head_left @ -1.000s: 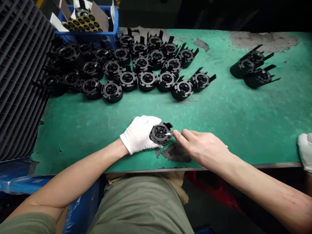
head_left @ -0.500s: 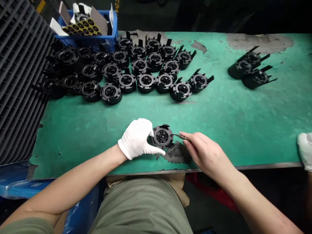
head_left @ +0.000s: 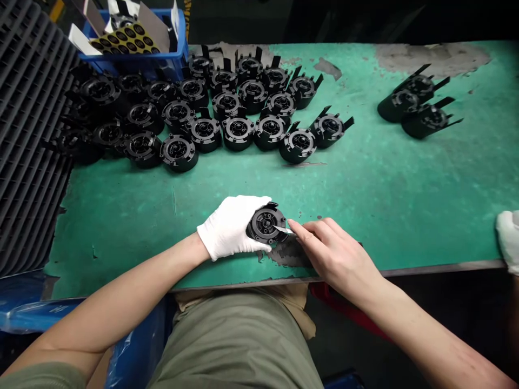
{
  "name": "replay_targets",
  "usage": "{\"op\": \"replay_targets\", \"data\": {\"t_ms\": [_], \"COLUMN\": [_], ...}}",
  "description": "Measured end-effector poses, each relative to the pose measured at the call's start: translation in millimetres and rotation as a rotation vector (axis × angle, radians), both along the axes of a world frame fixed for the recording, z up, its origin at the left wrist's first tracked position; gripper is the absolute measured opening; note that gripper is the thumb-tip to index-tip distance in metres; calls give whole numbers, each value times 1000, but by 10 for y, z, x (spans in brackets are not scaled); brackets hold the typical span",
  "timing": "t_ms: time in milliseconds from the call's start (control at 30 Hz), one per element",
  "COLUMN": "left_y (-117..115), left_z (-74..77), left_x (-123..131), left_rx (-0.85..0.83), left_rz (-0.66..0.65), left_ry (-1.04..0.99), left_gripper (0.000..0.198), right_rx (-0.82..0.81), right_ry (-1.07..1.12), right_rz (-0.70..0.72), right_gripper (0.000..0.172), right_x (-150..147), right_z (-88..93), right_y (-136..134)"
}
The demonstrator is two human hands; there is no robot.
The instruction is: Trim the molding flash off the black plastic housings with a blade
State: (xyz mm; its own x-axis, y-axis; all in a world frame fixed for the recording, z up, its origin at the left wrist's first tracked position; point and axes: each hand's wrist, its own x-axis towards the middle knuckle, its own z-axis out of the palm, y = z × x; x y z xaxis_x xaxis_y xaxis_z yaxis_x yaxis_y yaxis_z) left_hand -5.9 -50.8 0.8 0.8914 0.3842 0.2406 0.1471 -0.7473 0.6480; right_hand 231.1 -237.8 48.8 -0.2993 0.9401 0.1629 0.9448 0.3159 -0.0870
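Observation:
In the head view, my white-gloved left hand (head_left: pixel 233 226) is wrapped round a round black plastic housing (head_left: pixel 263 237), fingers at the far side and thumb at the near side. The housing's ringed face, with a hub and small posts, is turned up towards me. My bare right hand (head_left: pixel 334 246) pinches a small pointed metal blade (head_left: pixel 284 229) between thumb and forefinger. The blade's tip lies over the right part of the face; whether it touches cannot be made out. The blade's rear end is hidden in my fingers.
Several similar black housings (head_left: pixel 238 129) stand in rows at the back left. More housings (head_left: pixel 425 121) stand at the right. A blue bin (head_left: pixel 162 64) holds sticker sheets and card. Grey ribbed stacks (head_left: pixel 32 135) border the green tabletop (head_left: pixel 385 205). Another person's gloved hand (head_left: pixel 508 237) is at the right edge.
My left hand has closed further round the housing, which has tilted slightly. My right hand has moved left, bringing the blade from the housing's rim over its face. The view has shifted a little.

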Motion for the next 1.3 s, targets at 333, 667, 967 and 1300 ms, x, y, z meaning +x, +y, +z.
{"op": "replay_targets", "data": {"t_ms": [333, 667, 967, 1300], "left_y": [1, 5, 0, 11], "left_z": [4, 21, 90, 140], "left_x": [5, 3, 34, 45], "left_rx": [2, -35, -85, -114], "left_rz": [-8, -4, -11, -19], "left_ry": [-8, 44, 87, 144], "left_gripper": [95, 96, 87, 78], "right_rx": [46, 35, -8, -7], "right_ry": [-83, -6, -66, -116], "right_rz": [13, -42, -1, 10], "right_gripper": [57, 62, 42, 38], "right_x": [-58, -64, -75, -50], "right_z": [46, -24, 91, 99], "right_y": [5, -69, 58, 163]}}
